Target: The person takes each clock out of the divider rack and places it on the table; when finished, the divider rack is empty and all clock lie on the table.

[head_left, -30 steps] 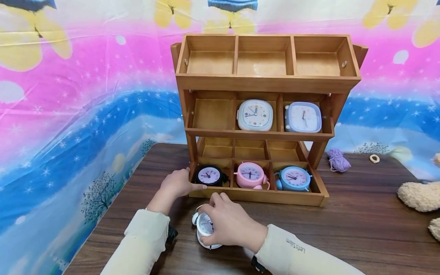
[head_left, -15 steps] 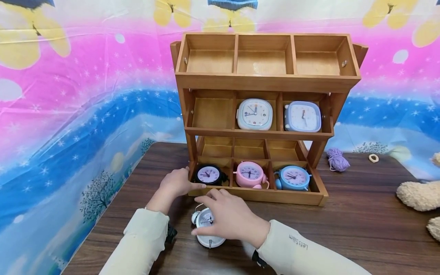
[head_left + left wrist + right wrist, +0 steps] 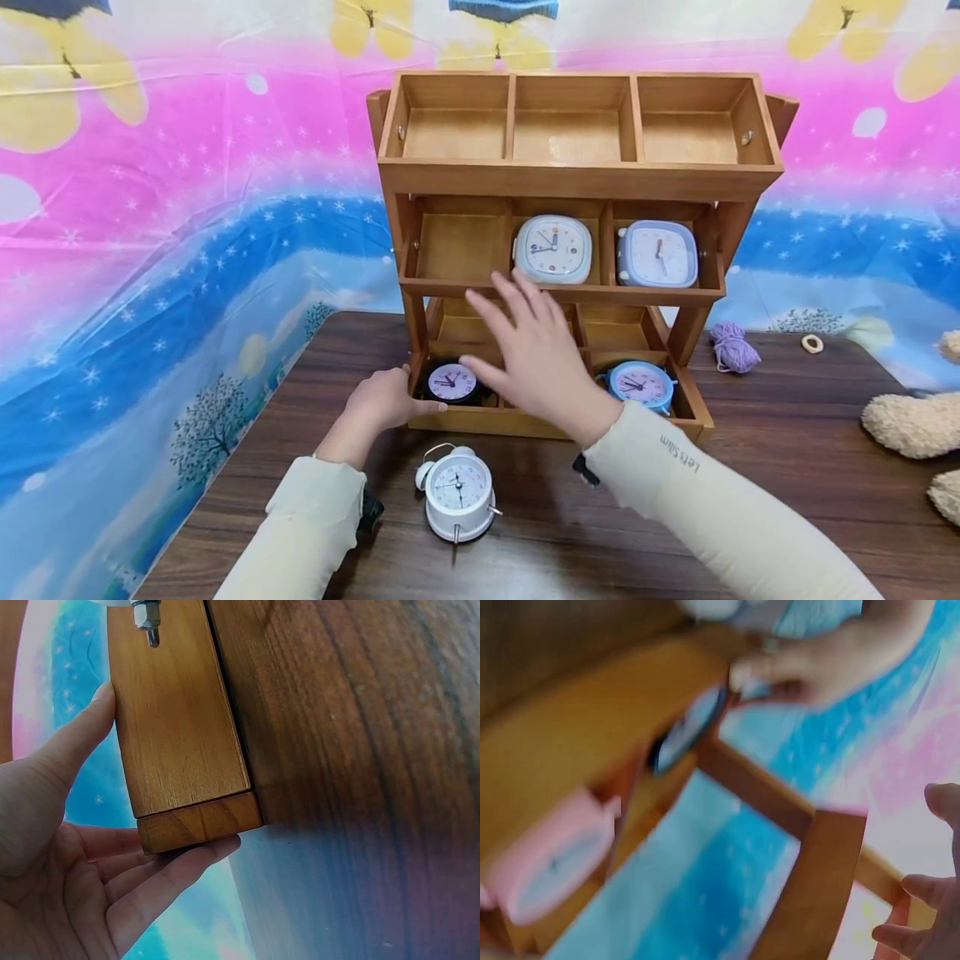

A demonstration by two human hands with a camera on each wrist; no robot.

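Note:
My left hand (image 3: 382, 404) holds the lower left corner of the three-tier wooden shelf (image 3: 581, 182); in the left wrist view its thumb and fingers lie on different sides of the tray end (image 3: 184, 727). Fingers spread, my right hand (image 3: 542, 358) is raised in front of the shelf and holds nothing. A white twin-bell alarm clock (image 3: 460, 487) stands on the table before the shelf. In the bottom tier sit a black clock (image 3: 452, 382) and a blue clock (image 3: 640, 386). Between them, the pink clock (image 3: 562, 859) shows in the blurred right wrist view; my right hand hides it from the head view.
The middle tier carries a white-and-mint clock (image 3: 553, 248) and a lavender clock (image 3: 658, 254). Right of the shelf lie purple yarn (image 3: 735, 347) and a small ring (image 3: 812, 343). Plush limbs (image 3: 907, 425) reach in at the right edge. A printed cloth (image 3: 225, 150) hangs behind.
My right hand has let go of the white alarm clock and risen up and rightward to the shelf, uncovering that clock on the table. My left hand stays at the shelf corner.

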